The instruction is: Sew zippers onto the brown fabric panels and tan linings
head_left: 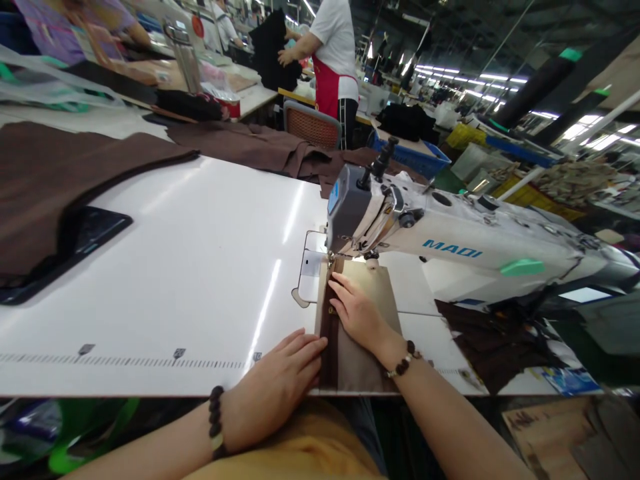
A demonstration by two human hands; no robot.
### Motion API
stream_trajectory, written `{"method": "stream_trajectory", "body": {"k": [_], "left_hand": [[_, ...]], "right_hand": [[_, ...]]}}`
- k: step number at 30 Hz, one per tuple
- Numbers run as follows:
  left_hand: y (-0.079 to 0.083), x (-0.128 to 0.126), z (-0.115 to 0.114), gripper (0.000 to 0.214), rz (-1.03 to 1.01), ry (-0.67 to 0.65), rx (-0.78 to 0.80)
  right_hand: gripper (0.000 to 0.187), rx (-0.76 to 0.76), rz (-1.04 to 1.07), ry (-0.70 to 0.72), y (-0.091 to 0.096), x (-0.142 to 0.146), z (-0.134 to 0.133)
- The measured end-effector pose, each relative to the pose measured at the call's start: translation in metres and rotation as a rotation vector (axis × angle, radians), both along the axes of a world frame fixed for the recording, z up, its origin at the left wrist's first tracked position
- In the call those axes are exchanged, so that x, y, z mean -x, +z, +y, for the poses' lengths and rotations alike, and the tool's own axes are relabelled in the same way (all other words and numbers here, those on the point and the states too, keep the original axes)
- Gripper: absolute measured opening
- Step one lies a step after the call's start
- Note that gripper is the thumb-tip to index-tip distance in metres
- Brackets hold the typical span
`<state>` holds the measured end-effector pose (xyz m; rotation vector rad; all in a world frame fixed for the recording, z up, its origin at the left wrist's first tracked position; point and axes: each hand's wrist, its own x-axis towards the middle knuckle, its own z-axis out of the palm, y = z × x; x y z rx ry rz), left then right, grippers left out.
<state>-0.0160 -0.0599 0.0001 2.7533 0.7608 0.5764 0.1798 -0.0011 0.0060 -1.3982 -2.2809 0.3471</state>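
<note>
A tan fabric piece (380, 287) with a dark brown strip (329, 333) along its left edge lies under the needle area of a white sewing machine (450, 243). My right hand (357, 310) lies flat on the tan piece, fingers beside the brown strip and pointing toward the needle. My left hand (277, 383) rests flat at the table's near edge, fingertips touching the strip's left side. Both wrists wear dark bead bracelets.
The white sewing table (200, 267) carries brown fabric stacks (55, 180) at the far left and back. Dark brown pieces (495, 340) lie to the right of the machine. A person in a white shirt and red apron (333, 60) stands at a far table.
</note>
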Motion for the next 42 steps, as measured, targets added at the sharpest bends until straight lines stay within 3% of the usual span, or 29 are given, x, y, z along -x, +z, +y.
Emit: {"method": "stream_trajectory", "body": {"k": [4,13,18,22,27,30,33,38,42], "left_hand": [[-0.005,-0.001,-0.001,0.022,-0.021,0.027,-0.028],[-0.009,0.004,-0.006,0.018,-0.106,-0.075,0.009],[-0.007,0.003,-0.006,0.018,-0.129,-0.081,0.012],[-0.008,0.003,-0.008,0.017,-0.138,-0.087,0.023],[0.006,0.009,-0.006,0.008,-0.122,-0.131,0.144],[0.024,0.012,0.011,0.012,-0.061,-0.197,0.174],[0.032,0.006,0.044,0.013,0.014,-0.152,0.075],[0.015,-0.013,0.094,0.018,0.094,-0.122,-0.116],[-0.001,-0.017,0.103,0.023,0.07,-0.106,-0.163]], "right_hand": [[0.043,0.013,0.042,-0.017,-0.014,-0.002,0.003],[0.039,0.03,-0.059,-0.061,-0.005,-0.003,-0.018],[0.037,-0.077,-0.079,-0.054,-0.011,-0.004,-0.015],[0.04,-0.043,-0.117,-0.024,-0.014,-0.003,-0.015],[0.043,0.006,-0.178,-0.001,-0.009,-0.004,-0.024],[0.043,0.001,-0.208,0.021,-0.009,-0.006,-0.032],[0.043,-0.008,-0.229,0.04,-0.011,-0.007,-0.036],[0.044,-0.011,-0.239,0.058,-0.013,-0.008,-0.035],[0.045,-0.007,-0.236,0.059,-0.012,-0.008,-0.035]]}}
